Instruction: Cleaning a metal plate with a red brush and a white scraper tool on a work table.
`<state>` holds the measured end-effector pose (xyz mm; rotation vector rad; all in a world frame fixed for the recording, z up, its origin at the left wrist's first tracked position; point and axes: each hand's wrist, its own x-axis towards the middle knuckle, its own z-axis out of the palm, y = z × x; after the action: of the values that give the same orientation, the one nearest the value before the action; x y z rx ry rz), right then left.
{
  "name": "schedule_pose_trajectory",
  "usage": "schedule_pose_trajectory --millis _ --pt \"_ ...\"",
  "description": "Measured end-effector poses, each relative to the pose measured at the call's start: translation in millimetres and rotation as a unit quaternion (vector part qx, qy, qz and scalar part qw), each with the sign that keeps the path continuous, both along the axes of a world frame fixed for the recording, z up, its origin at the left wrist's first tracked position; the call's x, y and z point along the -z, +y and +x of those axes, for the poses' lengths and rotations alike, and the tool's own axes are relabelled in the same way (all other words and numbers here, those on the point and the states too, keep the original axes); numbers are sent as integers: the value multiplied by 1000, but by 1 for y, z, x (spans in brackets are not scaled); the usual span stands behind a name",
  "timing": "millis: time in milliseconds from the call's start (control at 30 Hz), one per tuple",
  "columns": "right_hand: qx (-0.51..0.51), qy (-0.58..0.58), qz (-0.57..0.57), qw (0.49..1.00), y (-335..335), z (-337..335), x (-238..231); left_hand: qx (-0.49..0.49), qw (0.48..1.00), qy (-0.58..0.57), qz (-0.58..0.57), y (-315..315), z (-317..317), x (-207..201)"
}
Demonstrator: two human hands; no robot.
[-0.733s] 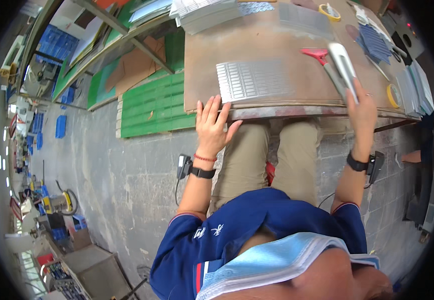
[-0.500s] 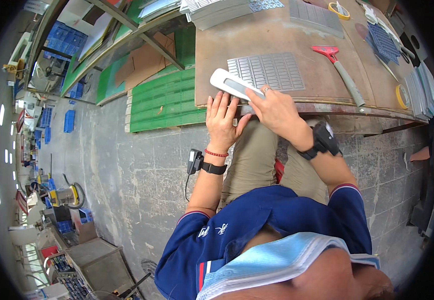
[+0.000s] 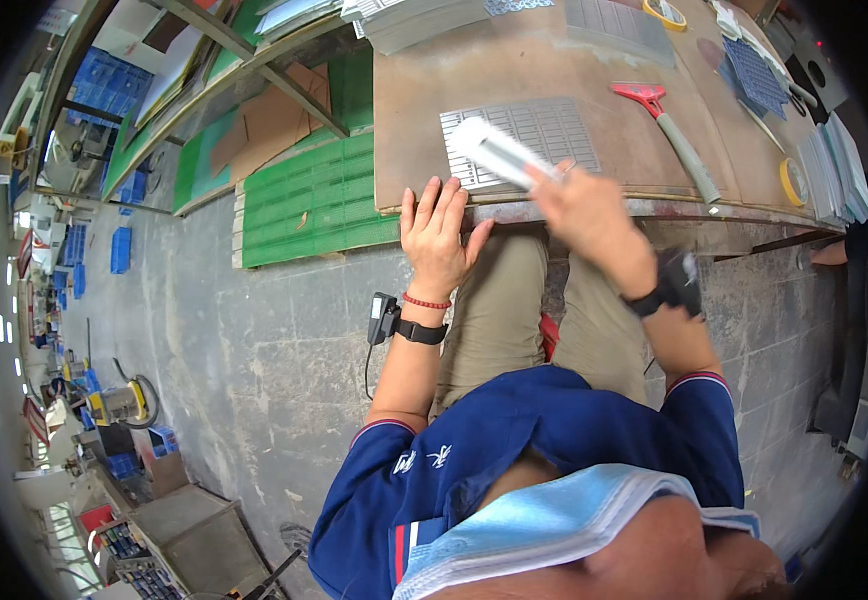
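Observation:
My right hand (image 3: 584, 215) is closed around one end of a long white tool (image 3: 499, 150) with a rounded far end. Motion blurs both, and I cannot make out the tool's exact kind. The tool hovers over or rests on a thin grey sheet (image 3: 564, 125) marked with rows of small rectangles; which of the two, I cannot tell. My left hand (image 3: 438, 235) lies with fingers stretched out and thumb apart at the table's front edge, fingertips by the sheet's near left corner. Nothing shows in that hand.
On the brown table (image 3: 514, 70) lies a scraper (image 3: 669, 135) with red head and grey handle. Stacked sheets (image 3: 414, 22) stand at the far side, and yellow tape rolls (image 3: 794, 182) lie to the right. A green pallet (image 3: 314, 200) sits left of the table, beside a metal rack (image 3: 299, 95).
My right hand has lifted the white tool away from the table's front edge and shifted it right, over the grey sheet. The left hand stays at the edge, fingers still stretched out.

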<state>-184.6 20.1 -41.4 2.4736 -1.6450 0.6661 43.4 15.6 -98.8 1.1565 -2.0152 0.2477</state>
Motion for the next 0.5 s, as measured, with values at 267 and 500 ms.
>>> schedule_pose_trajectory --millis 267,500 --pt "147 41 -35 988 16 -49 13 -9 1000 16 -12 -2 -6 2" --pt "212 16 5 977 28 -101 3 1 1000 7 -9 -1 -7 -1"
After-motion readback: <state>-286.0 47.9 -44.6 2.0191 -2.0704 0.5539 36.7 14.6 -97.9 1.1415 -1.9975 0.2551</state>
